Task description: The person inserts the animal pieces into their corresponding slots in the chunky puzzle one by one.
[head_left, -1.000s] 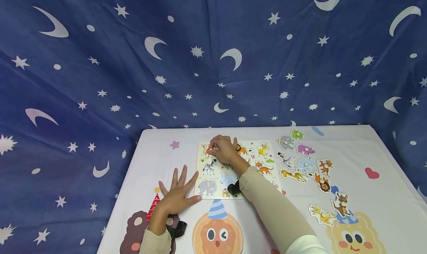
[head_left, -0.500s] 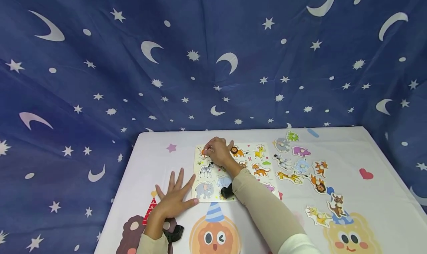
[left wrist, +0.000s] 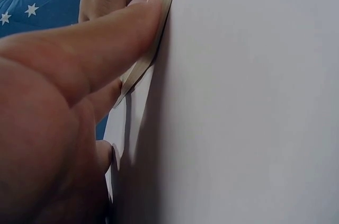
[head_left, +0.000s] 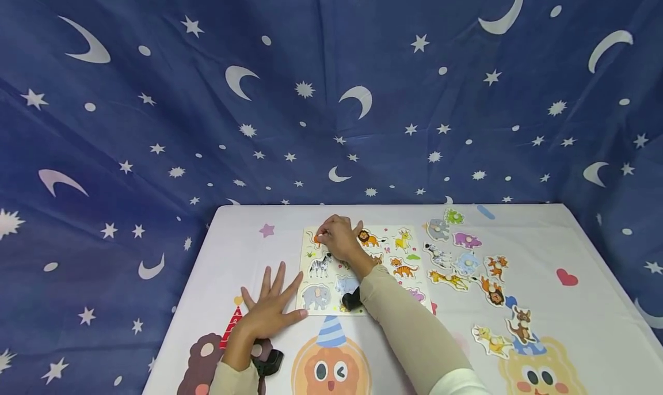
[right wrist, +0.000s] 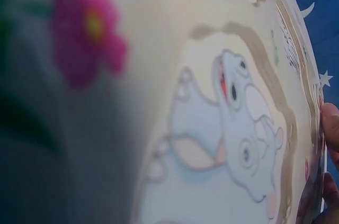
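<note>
Animal peg puzzle board (head_left: 362,268) lies flat on the white printed tablecloth (head_left: 518,222), centre of the table; right hand (head_left: 339,238) is over the board's far-left corner, fingers curled down around something small there, probably an orange piece (head_left: 316,238) or its peg, mostly hidden under the fingers so cannot tell if it is seated or lifted; judged step: fitting or pulling a piece at that corner slot; left hand (head_left: 269,308) flat on the cloth, fingers spread and straight, thumb tip pressed against the board's near-left edge (left wrist: 153,38), bracing it, holding nothing; the board shows zebra (head_left: 321,264), elephant (head_left: 317,296), lion (head_left: 369,237) and tiger (head_left: 401,265) pictures; loose animal pieces (head_left: 466,257) scattered on the cloth to the right of the board, well apart from both hands; right wrist view only shows a blurred pale animal print (right wrist: 233,128) up close; next move, as a guess, needs the piece lined up with its cut-out while the left keeps the board from sliding; starry blue backdrop (head_left: 155,124) behind.
</note>
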`<state>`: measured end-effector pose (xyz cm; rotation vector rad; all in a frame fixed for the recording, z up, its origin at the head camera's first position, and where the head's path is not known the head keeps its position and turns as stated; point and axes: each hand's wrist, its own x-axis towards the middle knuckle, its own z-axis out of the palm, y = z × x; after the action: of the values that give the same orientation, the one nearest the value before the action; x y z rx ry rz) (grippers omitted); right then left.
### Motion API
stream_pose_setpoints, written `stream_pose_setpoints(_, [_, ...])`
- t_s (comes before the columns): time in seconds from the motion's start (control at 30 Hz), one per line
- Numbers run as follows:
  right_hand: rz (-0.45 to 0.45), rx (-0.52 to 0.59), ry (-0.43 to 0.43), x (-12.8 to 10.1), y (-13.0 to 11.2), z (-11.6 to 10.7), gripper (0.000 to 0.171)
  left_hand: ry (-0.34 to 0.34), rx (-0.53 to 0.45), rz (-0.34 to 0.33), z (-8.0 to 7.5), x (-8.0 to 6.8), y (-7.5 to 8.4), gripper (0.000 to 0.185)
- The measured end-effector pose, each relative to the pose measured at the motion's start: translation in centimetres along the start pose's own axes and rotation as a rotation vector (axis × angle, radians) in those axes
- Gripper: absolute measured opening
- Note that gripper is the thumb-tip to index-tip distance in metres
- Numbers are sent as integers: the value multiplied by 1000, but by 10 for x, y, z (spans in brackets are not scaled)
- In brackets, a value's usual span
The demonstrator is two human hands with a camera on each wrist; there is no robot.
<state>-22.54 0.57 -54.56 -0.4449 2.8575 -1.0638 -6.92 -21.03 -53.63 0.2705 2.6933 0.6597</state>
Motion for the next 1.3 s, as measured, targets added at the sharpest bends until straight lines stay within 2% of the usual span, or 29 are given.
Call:
stream_pose_setpoints(0.5, [-22, 0, 10, 1, 4, -2, 9, -11, 23, 3, -2, 2, 2, 86])
stream_pose_setpoints(0.77, [-5, 3, -15, 2, 4, -3, 10, -30, 34, -11, 0, 5, 0, 87])
stream_pose_setpoints(1.0, [8, 23, 14, 5, 1, -5, 8, -17, 38, -8, -1, 7, -1, 88])
stream_pose_setpoints(1.3, [11, 24, 25, 1, 4, -3, 10, -16, 26, -5, -1, 4, 2, 86])
